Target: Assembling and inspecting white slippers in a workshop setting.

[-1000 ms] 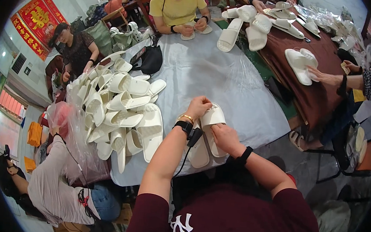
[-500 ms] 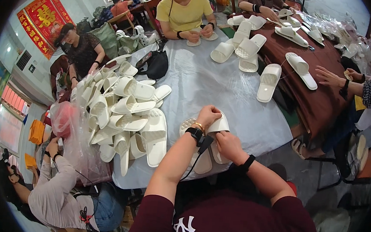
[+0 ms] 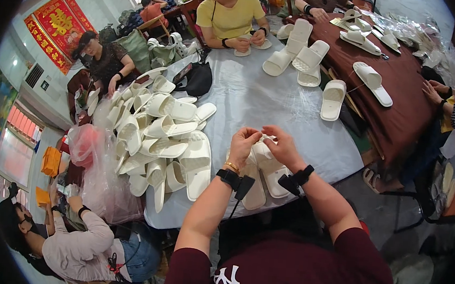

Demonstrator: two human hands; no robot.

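A cream pair of slippers (image 3: 275, 182) lies side by side on the plastic-covered surface (image 3: 236, 100), whose edge runs close by the pair's heels. A tug toward the body could slide one off there, since the sheeting looks slick. The black cable (image 3: 235, 206), hanging by the pair's left sole, could snag it if the arm swings across.

The left hand (image 3: 243, 145) and right hand (image 3: 283, 149) meet over the pair's toe ends, forearms angling in from both sides. The fingers of both curl inward, tips close together (what, if anything, they pinch is too small to tell). The right wrist's black device (image 3: 290, 184) sits by the pair's right sole.

Left of the pair rises a heap of similar slippers (image 3: 159, 128); across from it, a person in yellow (image 3: 232, 14) sits.
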